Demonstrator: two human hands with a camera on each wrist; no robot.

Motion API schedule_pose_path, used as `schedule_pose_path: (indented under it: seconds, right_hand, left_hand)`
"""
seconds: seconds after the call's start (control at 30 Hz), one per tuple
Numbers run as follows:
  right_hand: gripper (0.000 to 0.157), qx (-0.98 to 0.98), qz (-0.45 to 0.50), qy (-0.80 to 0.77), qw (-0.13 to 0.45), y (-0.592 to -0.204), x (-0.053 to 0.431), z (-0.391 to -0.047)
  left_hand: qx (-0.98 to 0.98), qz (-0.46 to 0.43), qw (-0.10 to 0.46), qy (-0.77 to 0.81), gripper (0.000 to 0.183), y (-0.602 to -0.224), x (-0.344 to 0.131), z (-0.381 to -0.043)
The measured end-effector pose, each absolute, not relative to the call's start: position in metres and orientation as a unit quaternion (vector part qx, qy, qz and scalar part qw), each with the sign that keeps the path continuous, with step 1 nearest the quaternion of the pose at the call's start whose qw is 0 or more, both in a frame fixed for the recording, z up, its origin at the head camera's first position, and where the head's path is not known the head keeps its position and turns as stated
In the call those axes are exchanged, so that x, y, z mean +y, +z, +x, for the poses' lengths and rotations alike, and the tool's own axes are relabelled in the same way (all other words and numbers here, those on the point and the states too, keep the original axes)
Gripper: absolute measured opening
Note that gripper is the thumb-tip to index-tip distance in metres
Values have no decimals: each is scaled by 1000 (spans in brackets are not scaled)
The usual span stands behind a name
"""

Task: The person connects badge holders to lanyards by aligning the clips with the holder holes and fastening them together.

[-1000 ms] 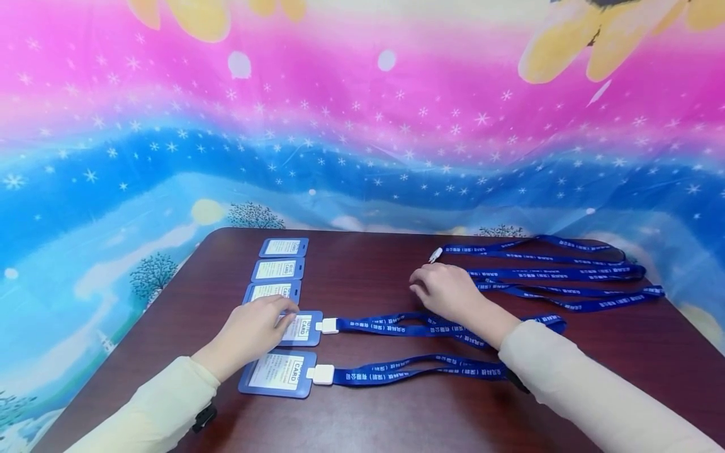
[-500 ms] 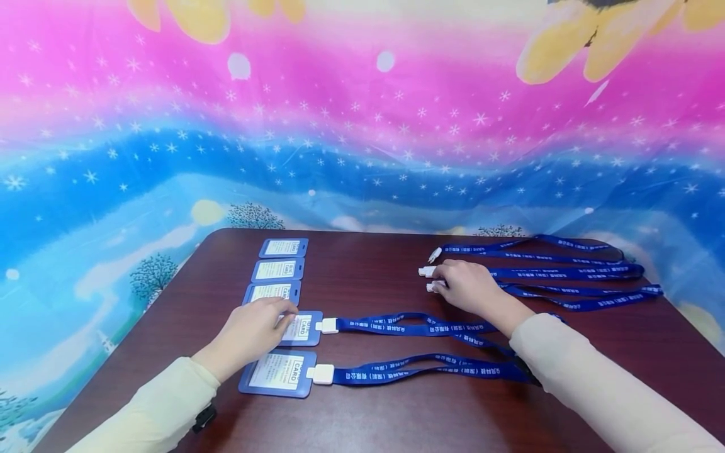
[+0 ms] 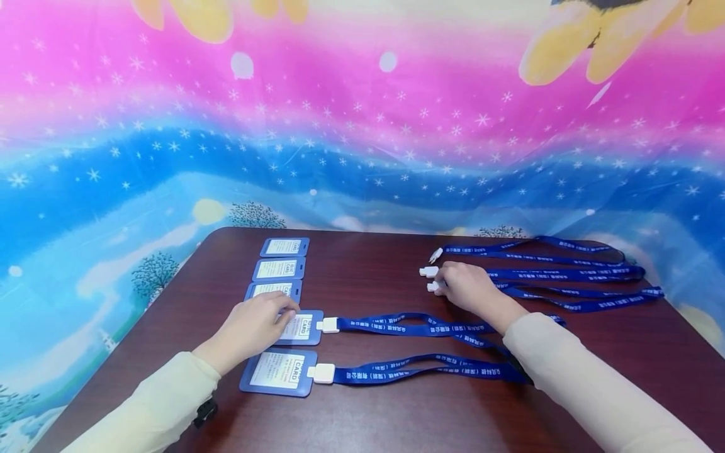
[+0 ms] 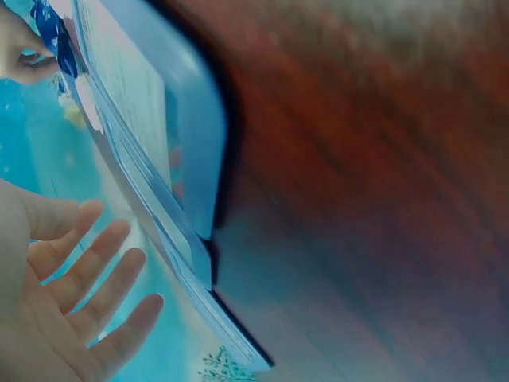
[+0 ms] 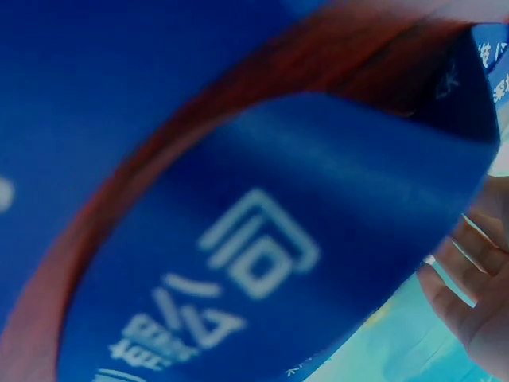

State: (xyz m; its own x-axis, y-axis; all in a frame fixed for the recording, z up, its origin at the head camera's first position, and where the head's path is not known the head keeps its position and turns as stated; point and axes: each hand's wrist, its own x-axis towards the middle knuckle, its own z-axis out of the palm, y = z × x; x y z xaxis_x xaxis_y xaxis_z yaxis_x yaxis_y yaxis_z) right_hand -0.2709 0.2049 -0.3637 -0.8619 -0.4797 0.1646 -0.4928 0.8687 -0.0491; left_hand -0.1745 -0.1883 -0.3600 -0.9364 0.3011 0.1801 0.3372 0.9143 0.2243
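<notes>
My left hand is over the row of blue-framed badge holders, its fingers loosely bent and partly covering the second holder from the front and the one behind it. In the left wrist view the left hand's fingers are spread and hold nothing. My right hand pinches a blue lanyard by its white clip end, the nearest of three loose lanyards. The tip of that clip shows past the fingertips. In the right wrist view a printed lanyard strap hides the thumb.
At the front, a badge holder joins a lanyard through a white clip; the one behind is joined likewise. Farther badge holders lie stacked toward the back. Two more loose lanyards lie behind the right hand on the brown table.
My right hand has moved right, off the ends of the white clips, uncovering two of them, and now stays at the nearest one. The left hand is nearly still.
</notes>
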Motion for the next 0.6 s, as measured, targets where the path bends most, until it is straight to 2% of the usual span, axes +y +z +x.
schedule_pose_path:
  seconds: [0.3, 0.6]
  right_hand:
    - [15, -975, 213, 63, 24, -357, 199, -278]
    - [16, -979, 192, 67, -4, -353, 195, -279]
  left_hand:
    - [-970, -171, 40, -166, 21, -363, -201, -193]
    - [-979, -150, 39, -133, 37, -368, -210, -214]
